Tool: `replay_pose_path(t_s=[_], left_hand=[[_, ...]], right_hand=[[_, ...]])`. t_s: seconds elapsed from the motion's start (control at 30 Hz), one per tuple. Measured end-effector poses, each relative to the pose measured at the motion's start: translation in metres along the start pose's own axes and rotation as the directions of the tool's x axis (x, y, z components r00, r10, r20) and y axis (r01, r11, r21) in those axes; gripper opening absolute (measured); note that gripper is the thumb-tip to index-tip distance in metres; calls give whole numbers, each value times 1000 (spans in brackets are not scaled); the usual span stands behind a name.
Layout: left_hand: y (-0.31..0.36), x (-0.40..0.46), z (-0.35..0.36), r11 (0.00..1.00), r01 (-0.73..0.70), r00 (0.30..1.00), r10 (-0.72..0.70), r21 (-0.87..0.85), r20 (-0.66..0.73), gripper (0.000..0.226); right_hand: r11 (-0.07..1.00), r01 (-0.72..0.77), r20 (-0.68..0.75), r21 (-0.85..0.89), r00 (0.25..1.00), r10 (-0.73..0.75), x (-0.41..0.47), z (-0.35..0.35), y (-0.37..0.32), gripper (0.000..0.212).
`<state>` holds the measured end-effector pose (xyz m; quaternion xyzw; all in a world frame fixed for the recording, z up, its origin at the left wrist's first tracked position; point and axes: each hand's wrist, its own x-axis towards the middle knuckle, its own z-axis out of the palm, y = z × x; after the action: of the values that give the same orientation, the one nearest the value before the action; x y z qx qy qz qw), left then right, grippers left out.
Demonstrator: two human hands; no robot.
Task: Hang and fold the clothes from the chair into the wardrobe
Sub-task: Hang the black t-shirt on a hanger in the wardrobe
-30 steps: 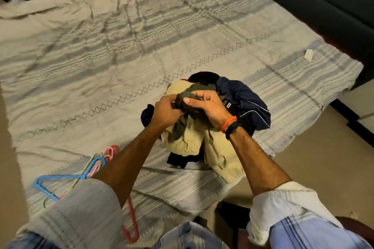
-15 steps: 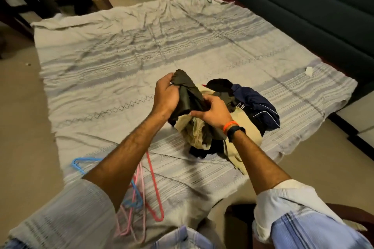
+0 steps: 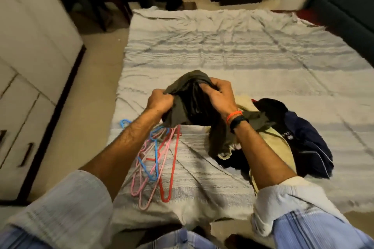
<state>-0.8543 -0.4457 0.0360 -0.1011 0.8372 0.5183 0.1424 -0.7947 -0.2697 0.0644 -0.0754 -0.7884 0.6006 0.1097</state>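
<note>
Hands grasping a dark olive crumpled garment (image 3: 188,97) above the striped grey bedsheet (image 3: 232,50).
I see my left hand (image 3: 159,101) clutching its left edge and my right hand (image 3: 219,95) gripping its top; beige, black and navy clothes (image 3: 303,139) lie piled right, coloured plastic hangers (image 3: 155,159) lie beneath my left forearm.

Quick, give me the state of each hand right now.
Left hand: closed, gripping the dark olive garment at its left edge.
Right hand: closed, gripping the same garment at its top right.
</note>
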Motion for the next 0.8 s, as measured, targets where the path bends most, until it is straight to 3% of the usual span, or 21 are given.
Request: replay_pose_path(t_s=[0.07,0.13,0.23,0.33,0.43,0.53,0.57,0.63,0.7,0.73,0.8], left_hand=[[-15,-14,-10,999,20,1000,-20,29,1,26],[-18,-33,-22,1000,-19,999,18,-6,-29,21],[-26,-68,-54,984,-169,980,160,-62,-122,54],[-34,-97,-94,972,-235,952,231,4,-202,62],[-47,-128,-140,983,-173,921,183,60,-344,51],[-60,-161,-184,986,-130,879,163,103,-449,37],[-66,-174,-200,983,-143,856,180,112,-484,27],[-77,-194,-226,977,-185,805,214,108,-554,16],[-90,-216,-253,980,-186,759,189,70,-623,14],[-100,-229,-270,983,-180,738,162,40,-655,14],[-114,-246,-293,986,-166,693,101,-21,-714,14]], right_hand=[[998,14,132,59,991,-21,5,18,-8,41],[997,11,283,74,959,-32,4,39,-19,31],[997,50,521,56,850,-72,-10,77,-36,17],[995,85,635,59,766,-103,-23,111,-53,14],[990,65,672,128,728,-135,-40,146,-75,7],[980,4,709,197,690,-145,-57,185,-95,15],[981,-6,750,196,646,-146,-64,200,-101,20],[993,-3,856,121,507,-103,-79,221,-111,48],[988,157,938,-10,344,-45,-101,240,-114,25],[967,247,963,-66,270,-3,-115,255,-115,24],[945,312,966,-102,257,19,-134,276,-112,31]])
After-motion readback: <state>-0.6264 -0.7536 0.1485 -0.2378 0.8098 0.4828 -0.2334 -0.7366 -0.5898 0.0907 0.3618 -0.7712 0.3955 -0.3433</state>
